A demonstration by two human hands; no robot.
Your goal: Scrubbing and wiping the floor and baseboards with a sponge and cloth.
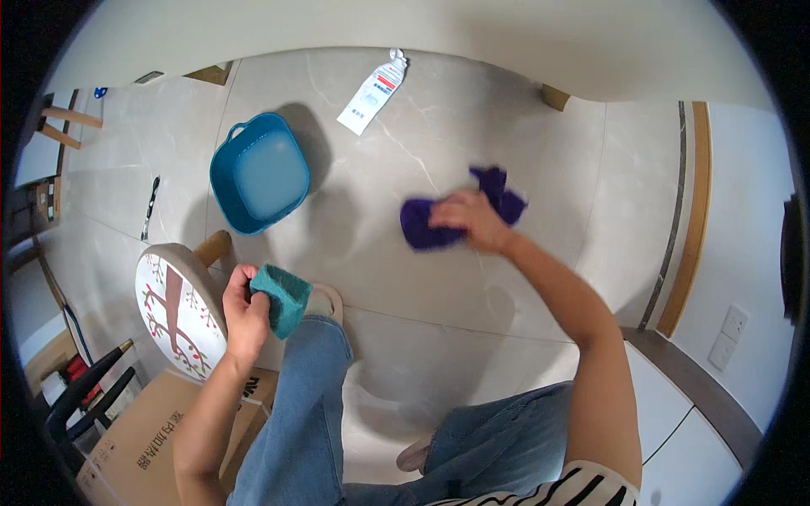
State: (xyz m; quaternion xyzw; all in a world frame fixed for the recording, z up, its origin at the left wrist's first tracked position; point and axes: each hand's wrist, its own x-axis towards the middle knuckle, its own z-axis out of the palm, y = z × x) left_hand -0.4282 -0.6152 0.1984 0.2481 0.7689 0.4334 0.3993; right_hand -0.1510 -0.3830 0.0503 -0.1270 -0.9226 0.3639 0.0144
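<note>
In my left hand (247,313) is a green scouring pad (283,300), gripped by its left end and held above my left knee and foot. My right hand (471,218) presses a bunched purple cloth (429,229) on the grey marbled floor tiles (405,272); part of the cloth spreads out beyond the fingers. Between the two hands and farther off stands a blue plastic basin (259,174) with cloudy water in it. Beyond it to the right lies a white squeeze tube (373,95) with printing, its cap end pointing away from me.
A round padded stool (180,310) with a tree print stands by my left forearm, above a cardboard box (139,436). Past it a small black-handled brush (150,207) lies on the floor. A pale furniture edge (405,25) overhangs the far side. White cabinets (683,430) stand at right.
</note>
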